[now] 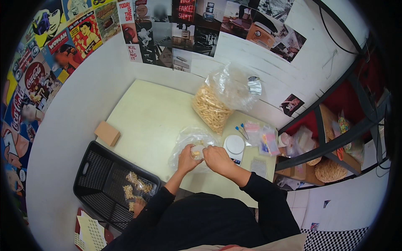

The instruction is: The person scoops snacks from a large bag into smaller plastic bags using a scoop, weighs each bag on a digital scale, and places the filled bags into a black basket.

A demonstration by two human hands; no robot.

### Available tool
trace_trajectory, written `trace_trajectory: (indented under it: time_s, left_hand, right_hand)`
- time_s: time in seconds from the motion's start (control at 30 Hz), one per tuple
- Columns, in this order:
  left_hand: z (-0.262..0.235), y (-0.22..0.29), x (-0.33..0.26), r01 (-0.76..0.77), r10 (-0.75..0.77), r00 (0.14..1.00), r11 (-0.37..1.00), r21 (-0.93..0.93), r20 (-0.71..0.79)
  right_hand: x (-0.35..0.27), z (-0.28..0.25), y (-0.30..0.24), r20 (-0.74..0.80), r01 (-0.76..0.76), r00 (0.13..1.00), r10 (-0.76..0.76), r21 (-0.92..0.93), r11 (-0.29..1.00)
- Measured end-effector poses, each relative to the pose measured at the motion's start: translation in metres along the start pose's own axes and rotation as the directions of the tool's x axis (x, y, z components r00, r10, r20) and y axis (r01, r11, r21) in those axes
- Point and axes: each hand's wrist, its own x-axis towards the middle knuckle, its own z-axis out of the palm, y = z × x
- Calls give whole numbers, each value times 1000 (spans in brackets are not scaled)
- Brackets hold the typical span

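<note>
My left hand (pixel 188 161) is closed around a small clear plastic bag (pixel 196 151) with a few pale yellow snack pieces inside. On its other side, the closed fingers of my right hand (pixel 217 159) grip the bag's edge. Under and behind both hands spreads a larger, crumpled clear plastic bag (pixel 177 144). Just right of my right hand stands a white kitchen scale (pixel 234 144) with a round platform. Farther back, a big clear bag of peanut-shaped puffed snacks (pixel 210 110) leans upright near the wall.
A black plastic crate (pixel 95 185) with several small filled snack bags (pixel 136 183) stands at left; my left arm partly hides it. A brown box (pixel 107 133) sits on the table's (pixel 144 111) left edge. Plastic packets (pixel 268 140), blue-tipped sticks (pixel 242 130) and a stocked shelf (pixel 331 138) are right.
</note>
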Motion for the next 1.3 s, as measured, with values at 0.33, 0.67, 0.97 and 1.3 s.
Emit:
trace_trajectory:
  time_s: [0.33,0.67,0.97,1.3]
  left_hand:
    - [-22,-32,-10,135,-153,988,928,-347,-25]
    - [-49,-55,-72,442,-270,819,860,-256,507]
    - [-17,-68,-76,702,-420,704,290,-650,573]
    - [-62,-5,-31,309,-227,949,551,-775,217]
  right_hand:
    - [26,24,35,45,-208,977,207,373,904]
    - [21,94,56,-125,-282,905,406,538,795]
    - [-18,137,46,-50,-398,909,414,187,898]
    - [15,154,57,-119,-454,872,475,169,875]
